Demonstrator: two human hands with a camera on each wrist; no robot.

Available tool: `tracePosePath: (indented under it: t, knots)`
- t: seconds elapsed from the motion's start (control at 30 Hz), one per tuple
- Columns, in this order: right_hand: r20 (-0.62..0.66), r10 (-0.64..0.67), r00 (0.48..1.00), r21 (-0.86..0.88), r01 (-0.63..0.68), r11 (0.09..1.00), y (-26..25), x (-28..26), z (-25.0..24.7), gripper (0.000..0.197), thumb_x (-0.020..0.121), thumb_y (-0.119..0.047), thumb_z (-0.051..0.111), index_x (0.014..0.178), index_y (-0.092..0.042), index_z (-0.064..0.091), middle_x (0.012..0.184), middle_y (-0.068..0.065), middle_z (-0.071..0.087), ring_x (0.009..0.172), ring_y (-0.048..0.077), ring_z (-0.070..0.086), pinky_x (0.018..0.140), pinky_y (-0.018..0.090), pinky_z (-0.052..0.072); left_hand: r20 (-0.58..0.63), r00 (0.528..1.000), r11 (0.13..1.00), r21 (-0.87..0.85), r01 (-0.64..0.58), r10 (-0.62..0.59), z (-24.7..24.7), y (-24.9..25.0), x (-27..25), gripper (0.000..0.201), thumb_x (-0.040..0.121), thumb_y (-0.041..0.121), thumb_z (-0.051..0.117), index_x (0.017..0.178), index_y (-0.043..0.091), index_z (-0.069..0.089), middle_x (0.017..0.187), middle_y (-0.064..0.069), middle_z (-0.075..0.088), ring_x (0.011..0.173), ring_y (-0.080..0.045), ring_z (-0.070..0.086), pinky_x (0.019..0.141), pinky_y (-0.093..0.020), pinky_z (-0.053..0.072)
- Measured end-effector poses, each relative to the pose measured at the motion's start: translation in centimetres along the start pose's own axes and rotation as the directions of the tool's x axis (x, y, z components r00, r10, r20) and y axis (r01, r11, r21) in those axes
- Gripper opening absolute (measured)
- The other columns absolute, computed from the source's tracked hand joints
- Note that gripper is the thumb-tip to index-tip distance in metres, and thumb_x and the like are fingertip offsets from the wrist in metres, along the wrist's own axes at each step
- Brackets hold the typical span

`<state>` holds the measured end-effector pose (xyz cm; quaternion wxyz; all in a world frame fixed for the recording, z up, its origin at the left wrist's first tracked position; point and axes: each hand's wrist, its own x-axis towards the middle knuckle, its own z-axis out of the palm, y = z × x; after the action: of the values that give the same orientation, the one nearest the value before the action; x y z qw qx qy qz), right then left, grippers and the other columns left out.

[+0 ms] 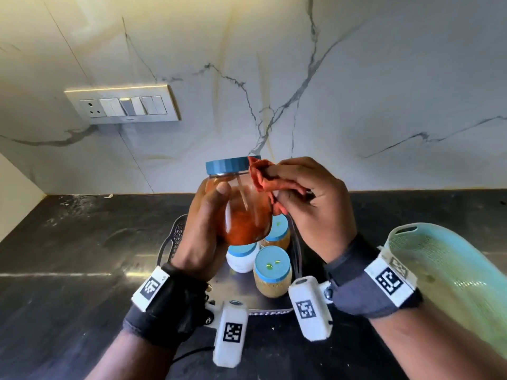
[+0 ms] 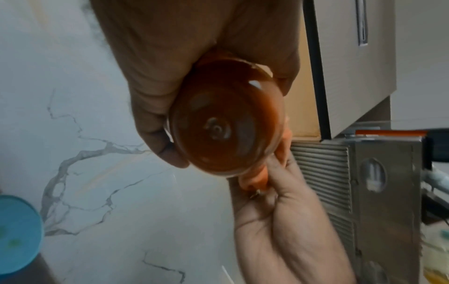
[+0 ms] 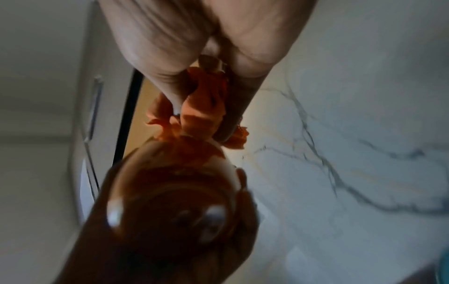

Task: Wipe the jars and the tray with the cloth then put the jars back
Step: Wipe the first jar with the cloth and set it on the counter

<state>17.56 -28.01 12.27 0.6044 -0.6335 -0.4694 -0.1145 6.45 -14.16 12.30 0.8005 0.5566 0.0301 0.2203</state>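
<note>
My left hand [image 1: 208, 215] grips a clear jar of red powder [image 1: 247, 215] with a blue lid [image 1: 230, 165], lifted above the tray and tilted. Its round base [image 2: 218, 123] faces the left wrist view. My right hand [image 1: 307, 193] holds a crumpled orange cloth [image 1: 263, 176] bunched in its fingers and presses it against the jar's upper right side, by the lid. The cloth [image 3: 204, 107] meets the jar [image 3: 175, 192] in the right wrist view. On the dark tray [image 1: 175, 234] below stand three blue-lidded jars: a white one [image 1: 242, 257], a brown one [image 1: 271, 272] and another [image 1: 278, 234] behind.
A pale green perforated basket [image 1: 444, 278] stands at the right, close to my right forearm. The tray sits on a black counter [image 1: 82, 242] against a marble wall carrying a switch panel [image 1: 123, 105]. A steel appliance [image 2: 379, 173] shows in the left wrist view.
</note>
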Motion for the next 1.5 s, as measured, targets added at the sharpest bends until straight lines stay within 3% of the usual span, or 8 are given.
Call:
tracePosePath:
  t: [0.13,0.43,0.63,0.77,0.87,1.1,1.37,1.5]
  knots:
    - [0.031,-0.038,0.999,-0.096,0.041,0.995,-0.1,-1.2,0.7,0.03,0.084,0.004,0.071,0.109,-0.011,0.077,0.107,0.007,0.068,0.094,0.017,0.069,0.082,0.037,0.058,-0.108,0.989,0.99,0.085,0.114,-0.104,-1.8,0.4,0.6,0.044,0.104,0.029,0.037,0.119,0.001,0.067,0.115,-0.024,0.071,0.107,-0.031,0.068,0.095,-0.047,0.052]
    - [0.117,-0.129,0.985,-0.269,0.157,0.95,-0.6,-0.7,1.3,0.031,0.083,0.006,0.071,0.109,-0.009,0.076,0.105,0.008,0.068,0.098,0.023,0.067,0.087,0.034,0.055,-0.033,0.979,0.948,0.246,0.201,-0.199,-1.7,1.2,1.3,0.03,0.091,0.046,0.066,0.093,0.021,0.081,0.099,-0.018,0.076,0.096,-0.026,0.073,0.092,-0.046,0.057]
    - [0.351,-0.237,0.906,-0.336,0.358,0.871,-1.2,-4.1,1.4,0.03,0.102,-0.012,0.049,0.105,-0.017,0.078,0.11,0.011,0.062,0.092,0.025,0.064,0.075,0.041,0.058,-0.028,0.992,0.941,0.315,0.124,-0.121,-2.6,1.1,1.6,0.064,0.089,0.048,0.065,0.104,-0.014,0.056,0.089,-0.018,0.057,0.083,-0.028,0.053,0.077,-0.046,0.04]
    - [0.152,-0.137,0.979,-0.264,0.174,0.949,-0.7,-1.5,0.7,0.024,0.086,-0.005,0.066,0.103,-0.016,0.079,0.112,0.012,0.057,0.095,0.018,0.062,0.086,0.026,0.053,-0.017,0.992,0.916,0.382,0.123,-0.126,-2.5,1.1,1.6,0.027,0.092,0.041,0.064,0.089,0.016,0.075,0.089,-0.005,0.073,0.085,-0.021,0.069,0.082,-0.04,0.052]
    - [0.066,-0.099,0.993,-0.208,0.111,0.972,-0.8,-0.8,0.8,0.019,0.087,-0.008,0.07,0.104,-0.014,0.079,0.102,0.009,0.06,0.094,0.01,0.062,0.084,0.02,0.051,-0.017,0.993,0.915,0.389,0.11,-0.113,-2.5,1.1,1.7,0.027,0.098,0.035,0.06,0.105,0.014,0.076,0.104,-0.013,0.076,0.102,-0.029,0.072,0.093,-0.047,0.056]
    - [0.398,-0.306,0.865,-0.261,0.427,0.866,-1.2,-3.5,1.9,0.038,0.105,-0.011,0.042,0.103,-0.016,0.08,0.111,0.008,0.058,0.1,0.028,0.067,0.084,0.042,0.057,-0.183,0.977,0.953,0.259,0.156,-0.111,-3.7,0.7,1.6,0.062,0.074,0.048,0.069,0.117,0.003,0.061,0.11,-0.029,0.068,0.102,-0.039,0.067,0.091,-0.053,0.05]
    - [0.168,-0.145,0.975,-0.245,0.184,0.952,-0.7,-1.6,2.8,0.028,0.085,0.003,0.068,0.107,-0.011,0.078,0.106,0.011,0.061,0.099,0.02,0.063,0.087,0.029,0.054,-0.142,0.989,0.947,0.31,0.084,-0.042,-4.0,1.4,1.5,0.038,0.08,0.039,0.064,0.077,0.002,0.058,0.075,-0.03,0.049,0.078,-0.032,0.051,0.075,-0.049,0.044]
    - [0.293,-0.195,0.936,-0.234,0.267,0.935,-0.9,-3.4,4.4,0.032,0.086,-0.004,0.056,0.105,-0.017,0.079,0.11,0.007,0.062,0.102,0.018,0.062,0.09,0.029,0.053,-0.194,0.98,0.958,0.272,0.095,-0.043,-6.0,2.7,1.5,0.059,0.081,0.043,0.066,0.1,-0.013,0.059,0.091,-0.023,0.058,0.085,-0.034,0.053,0.08,-0.05,0.041]
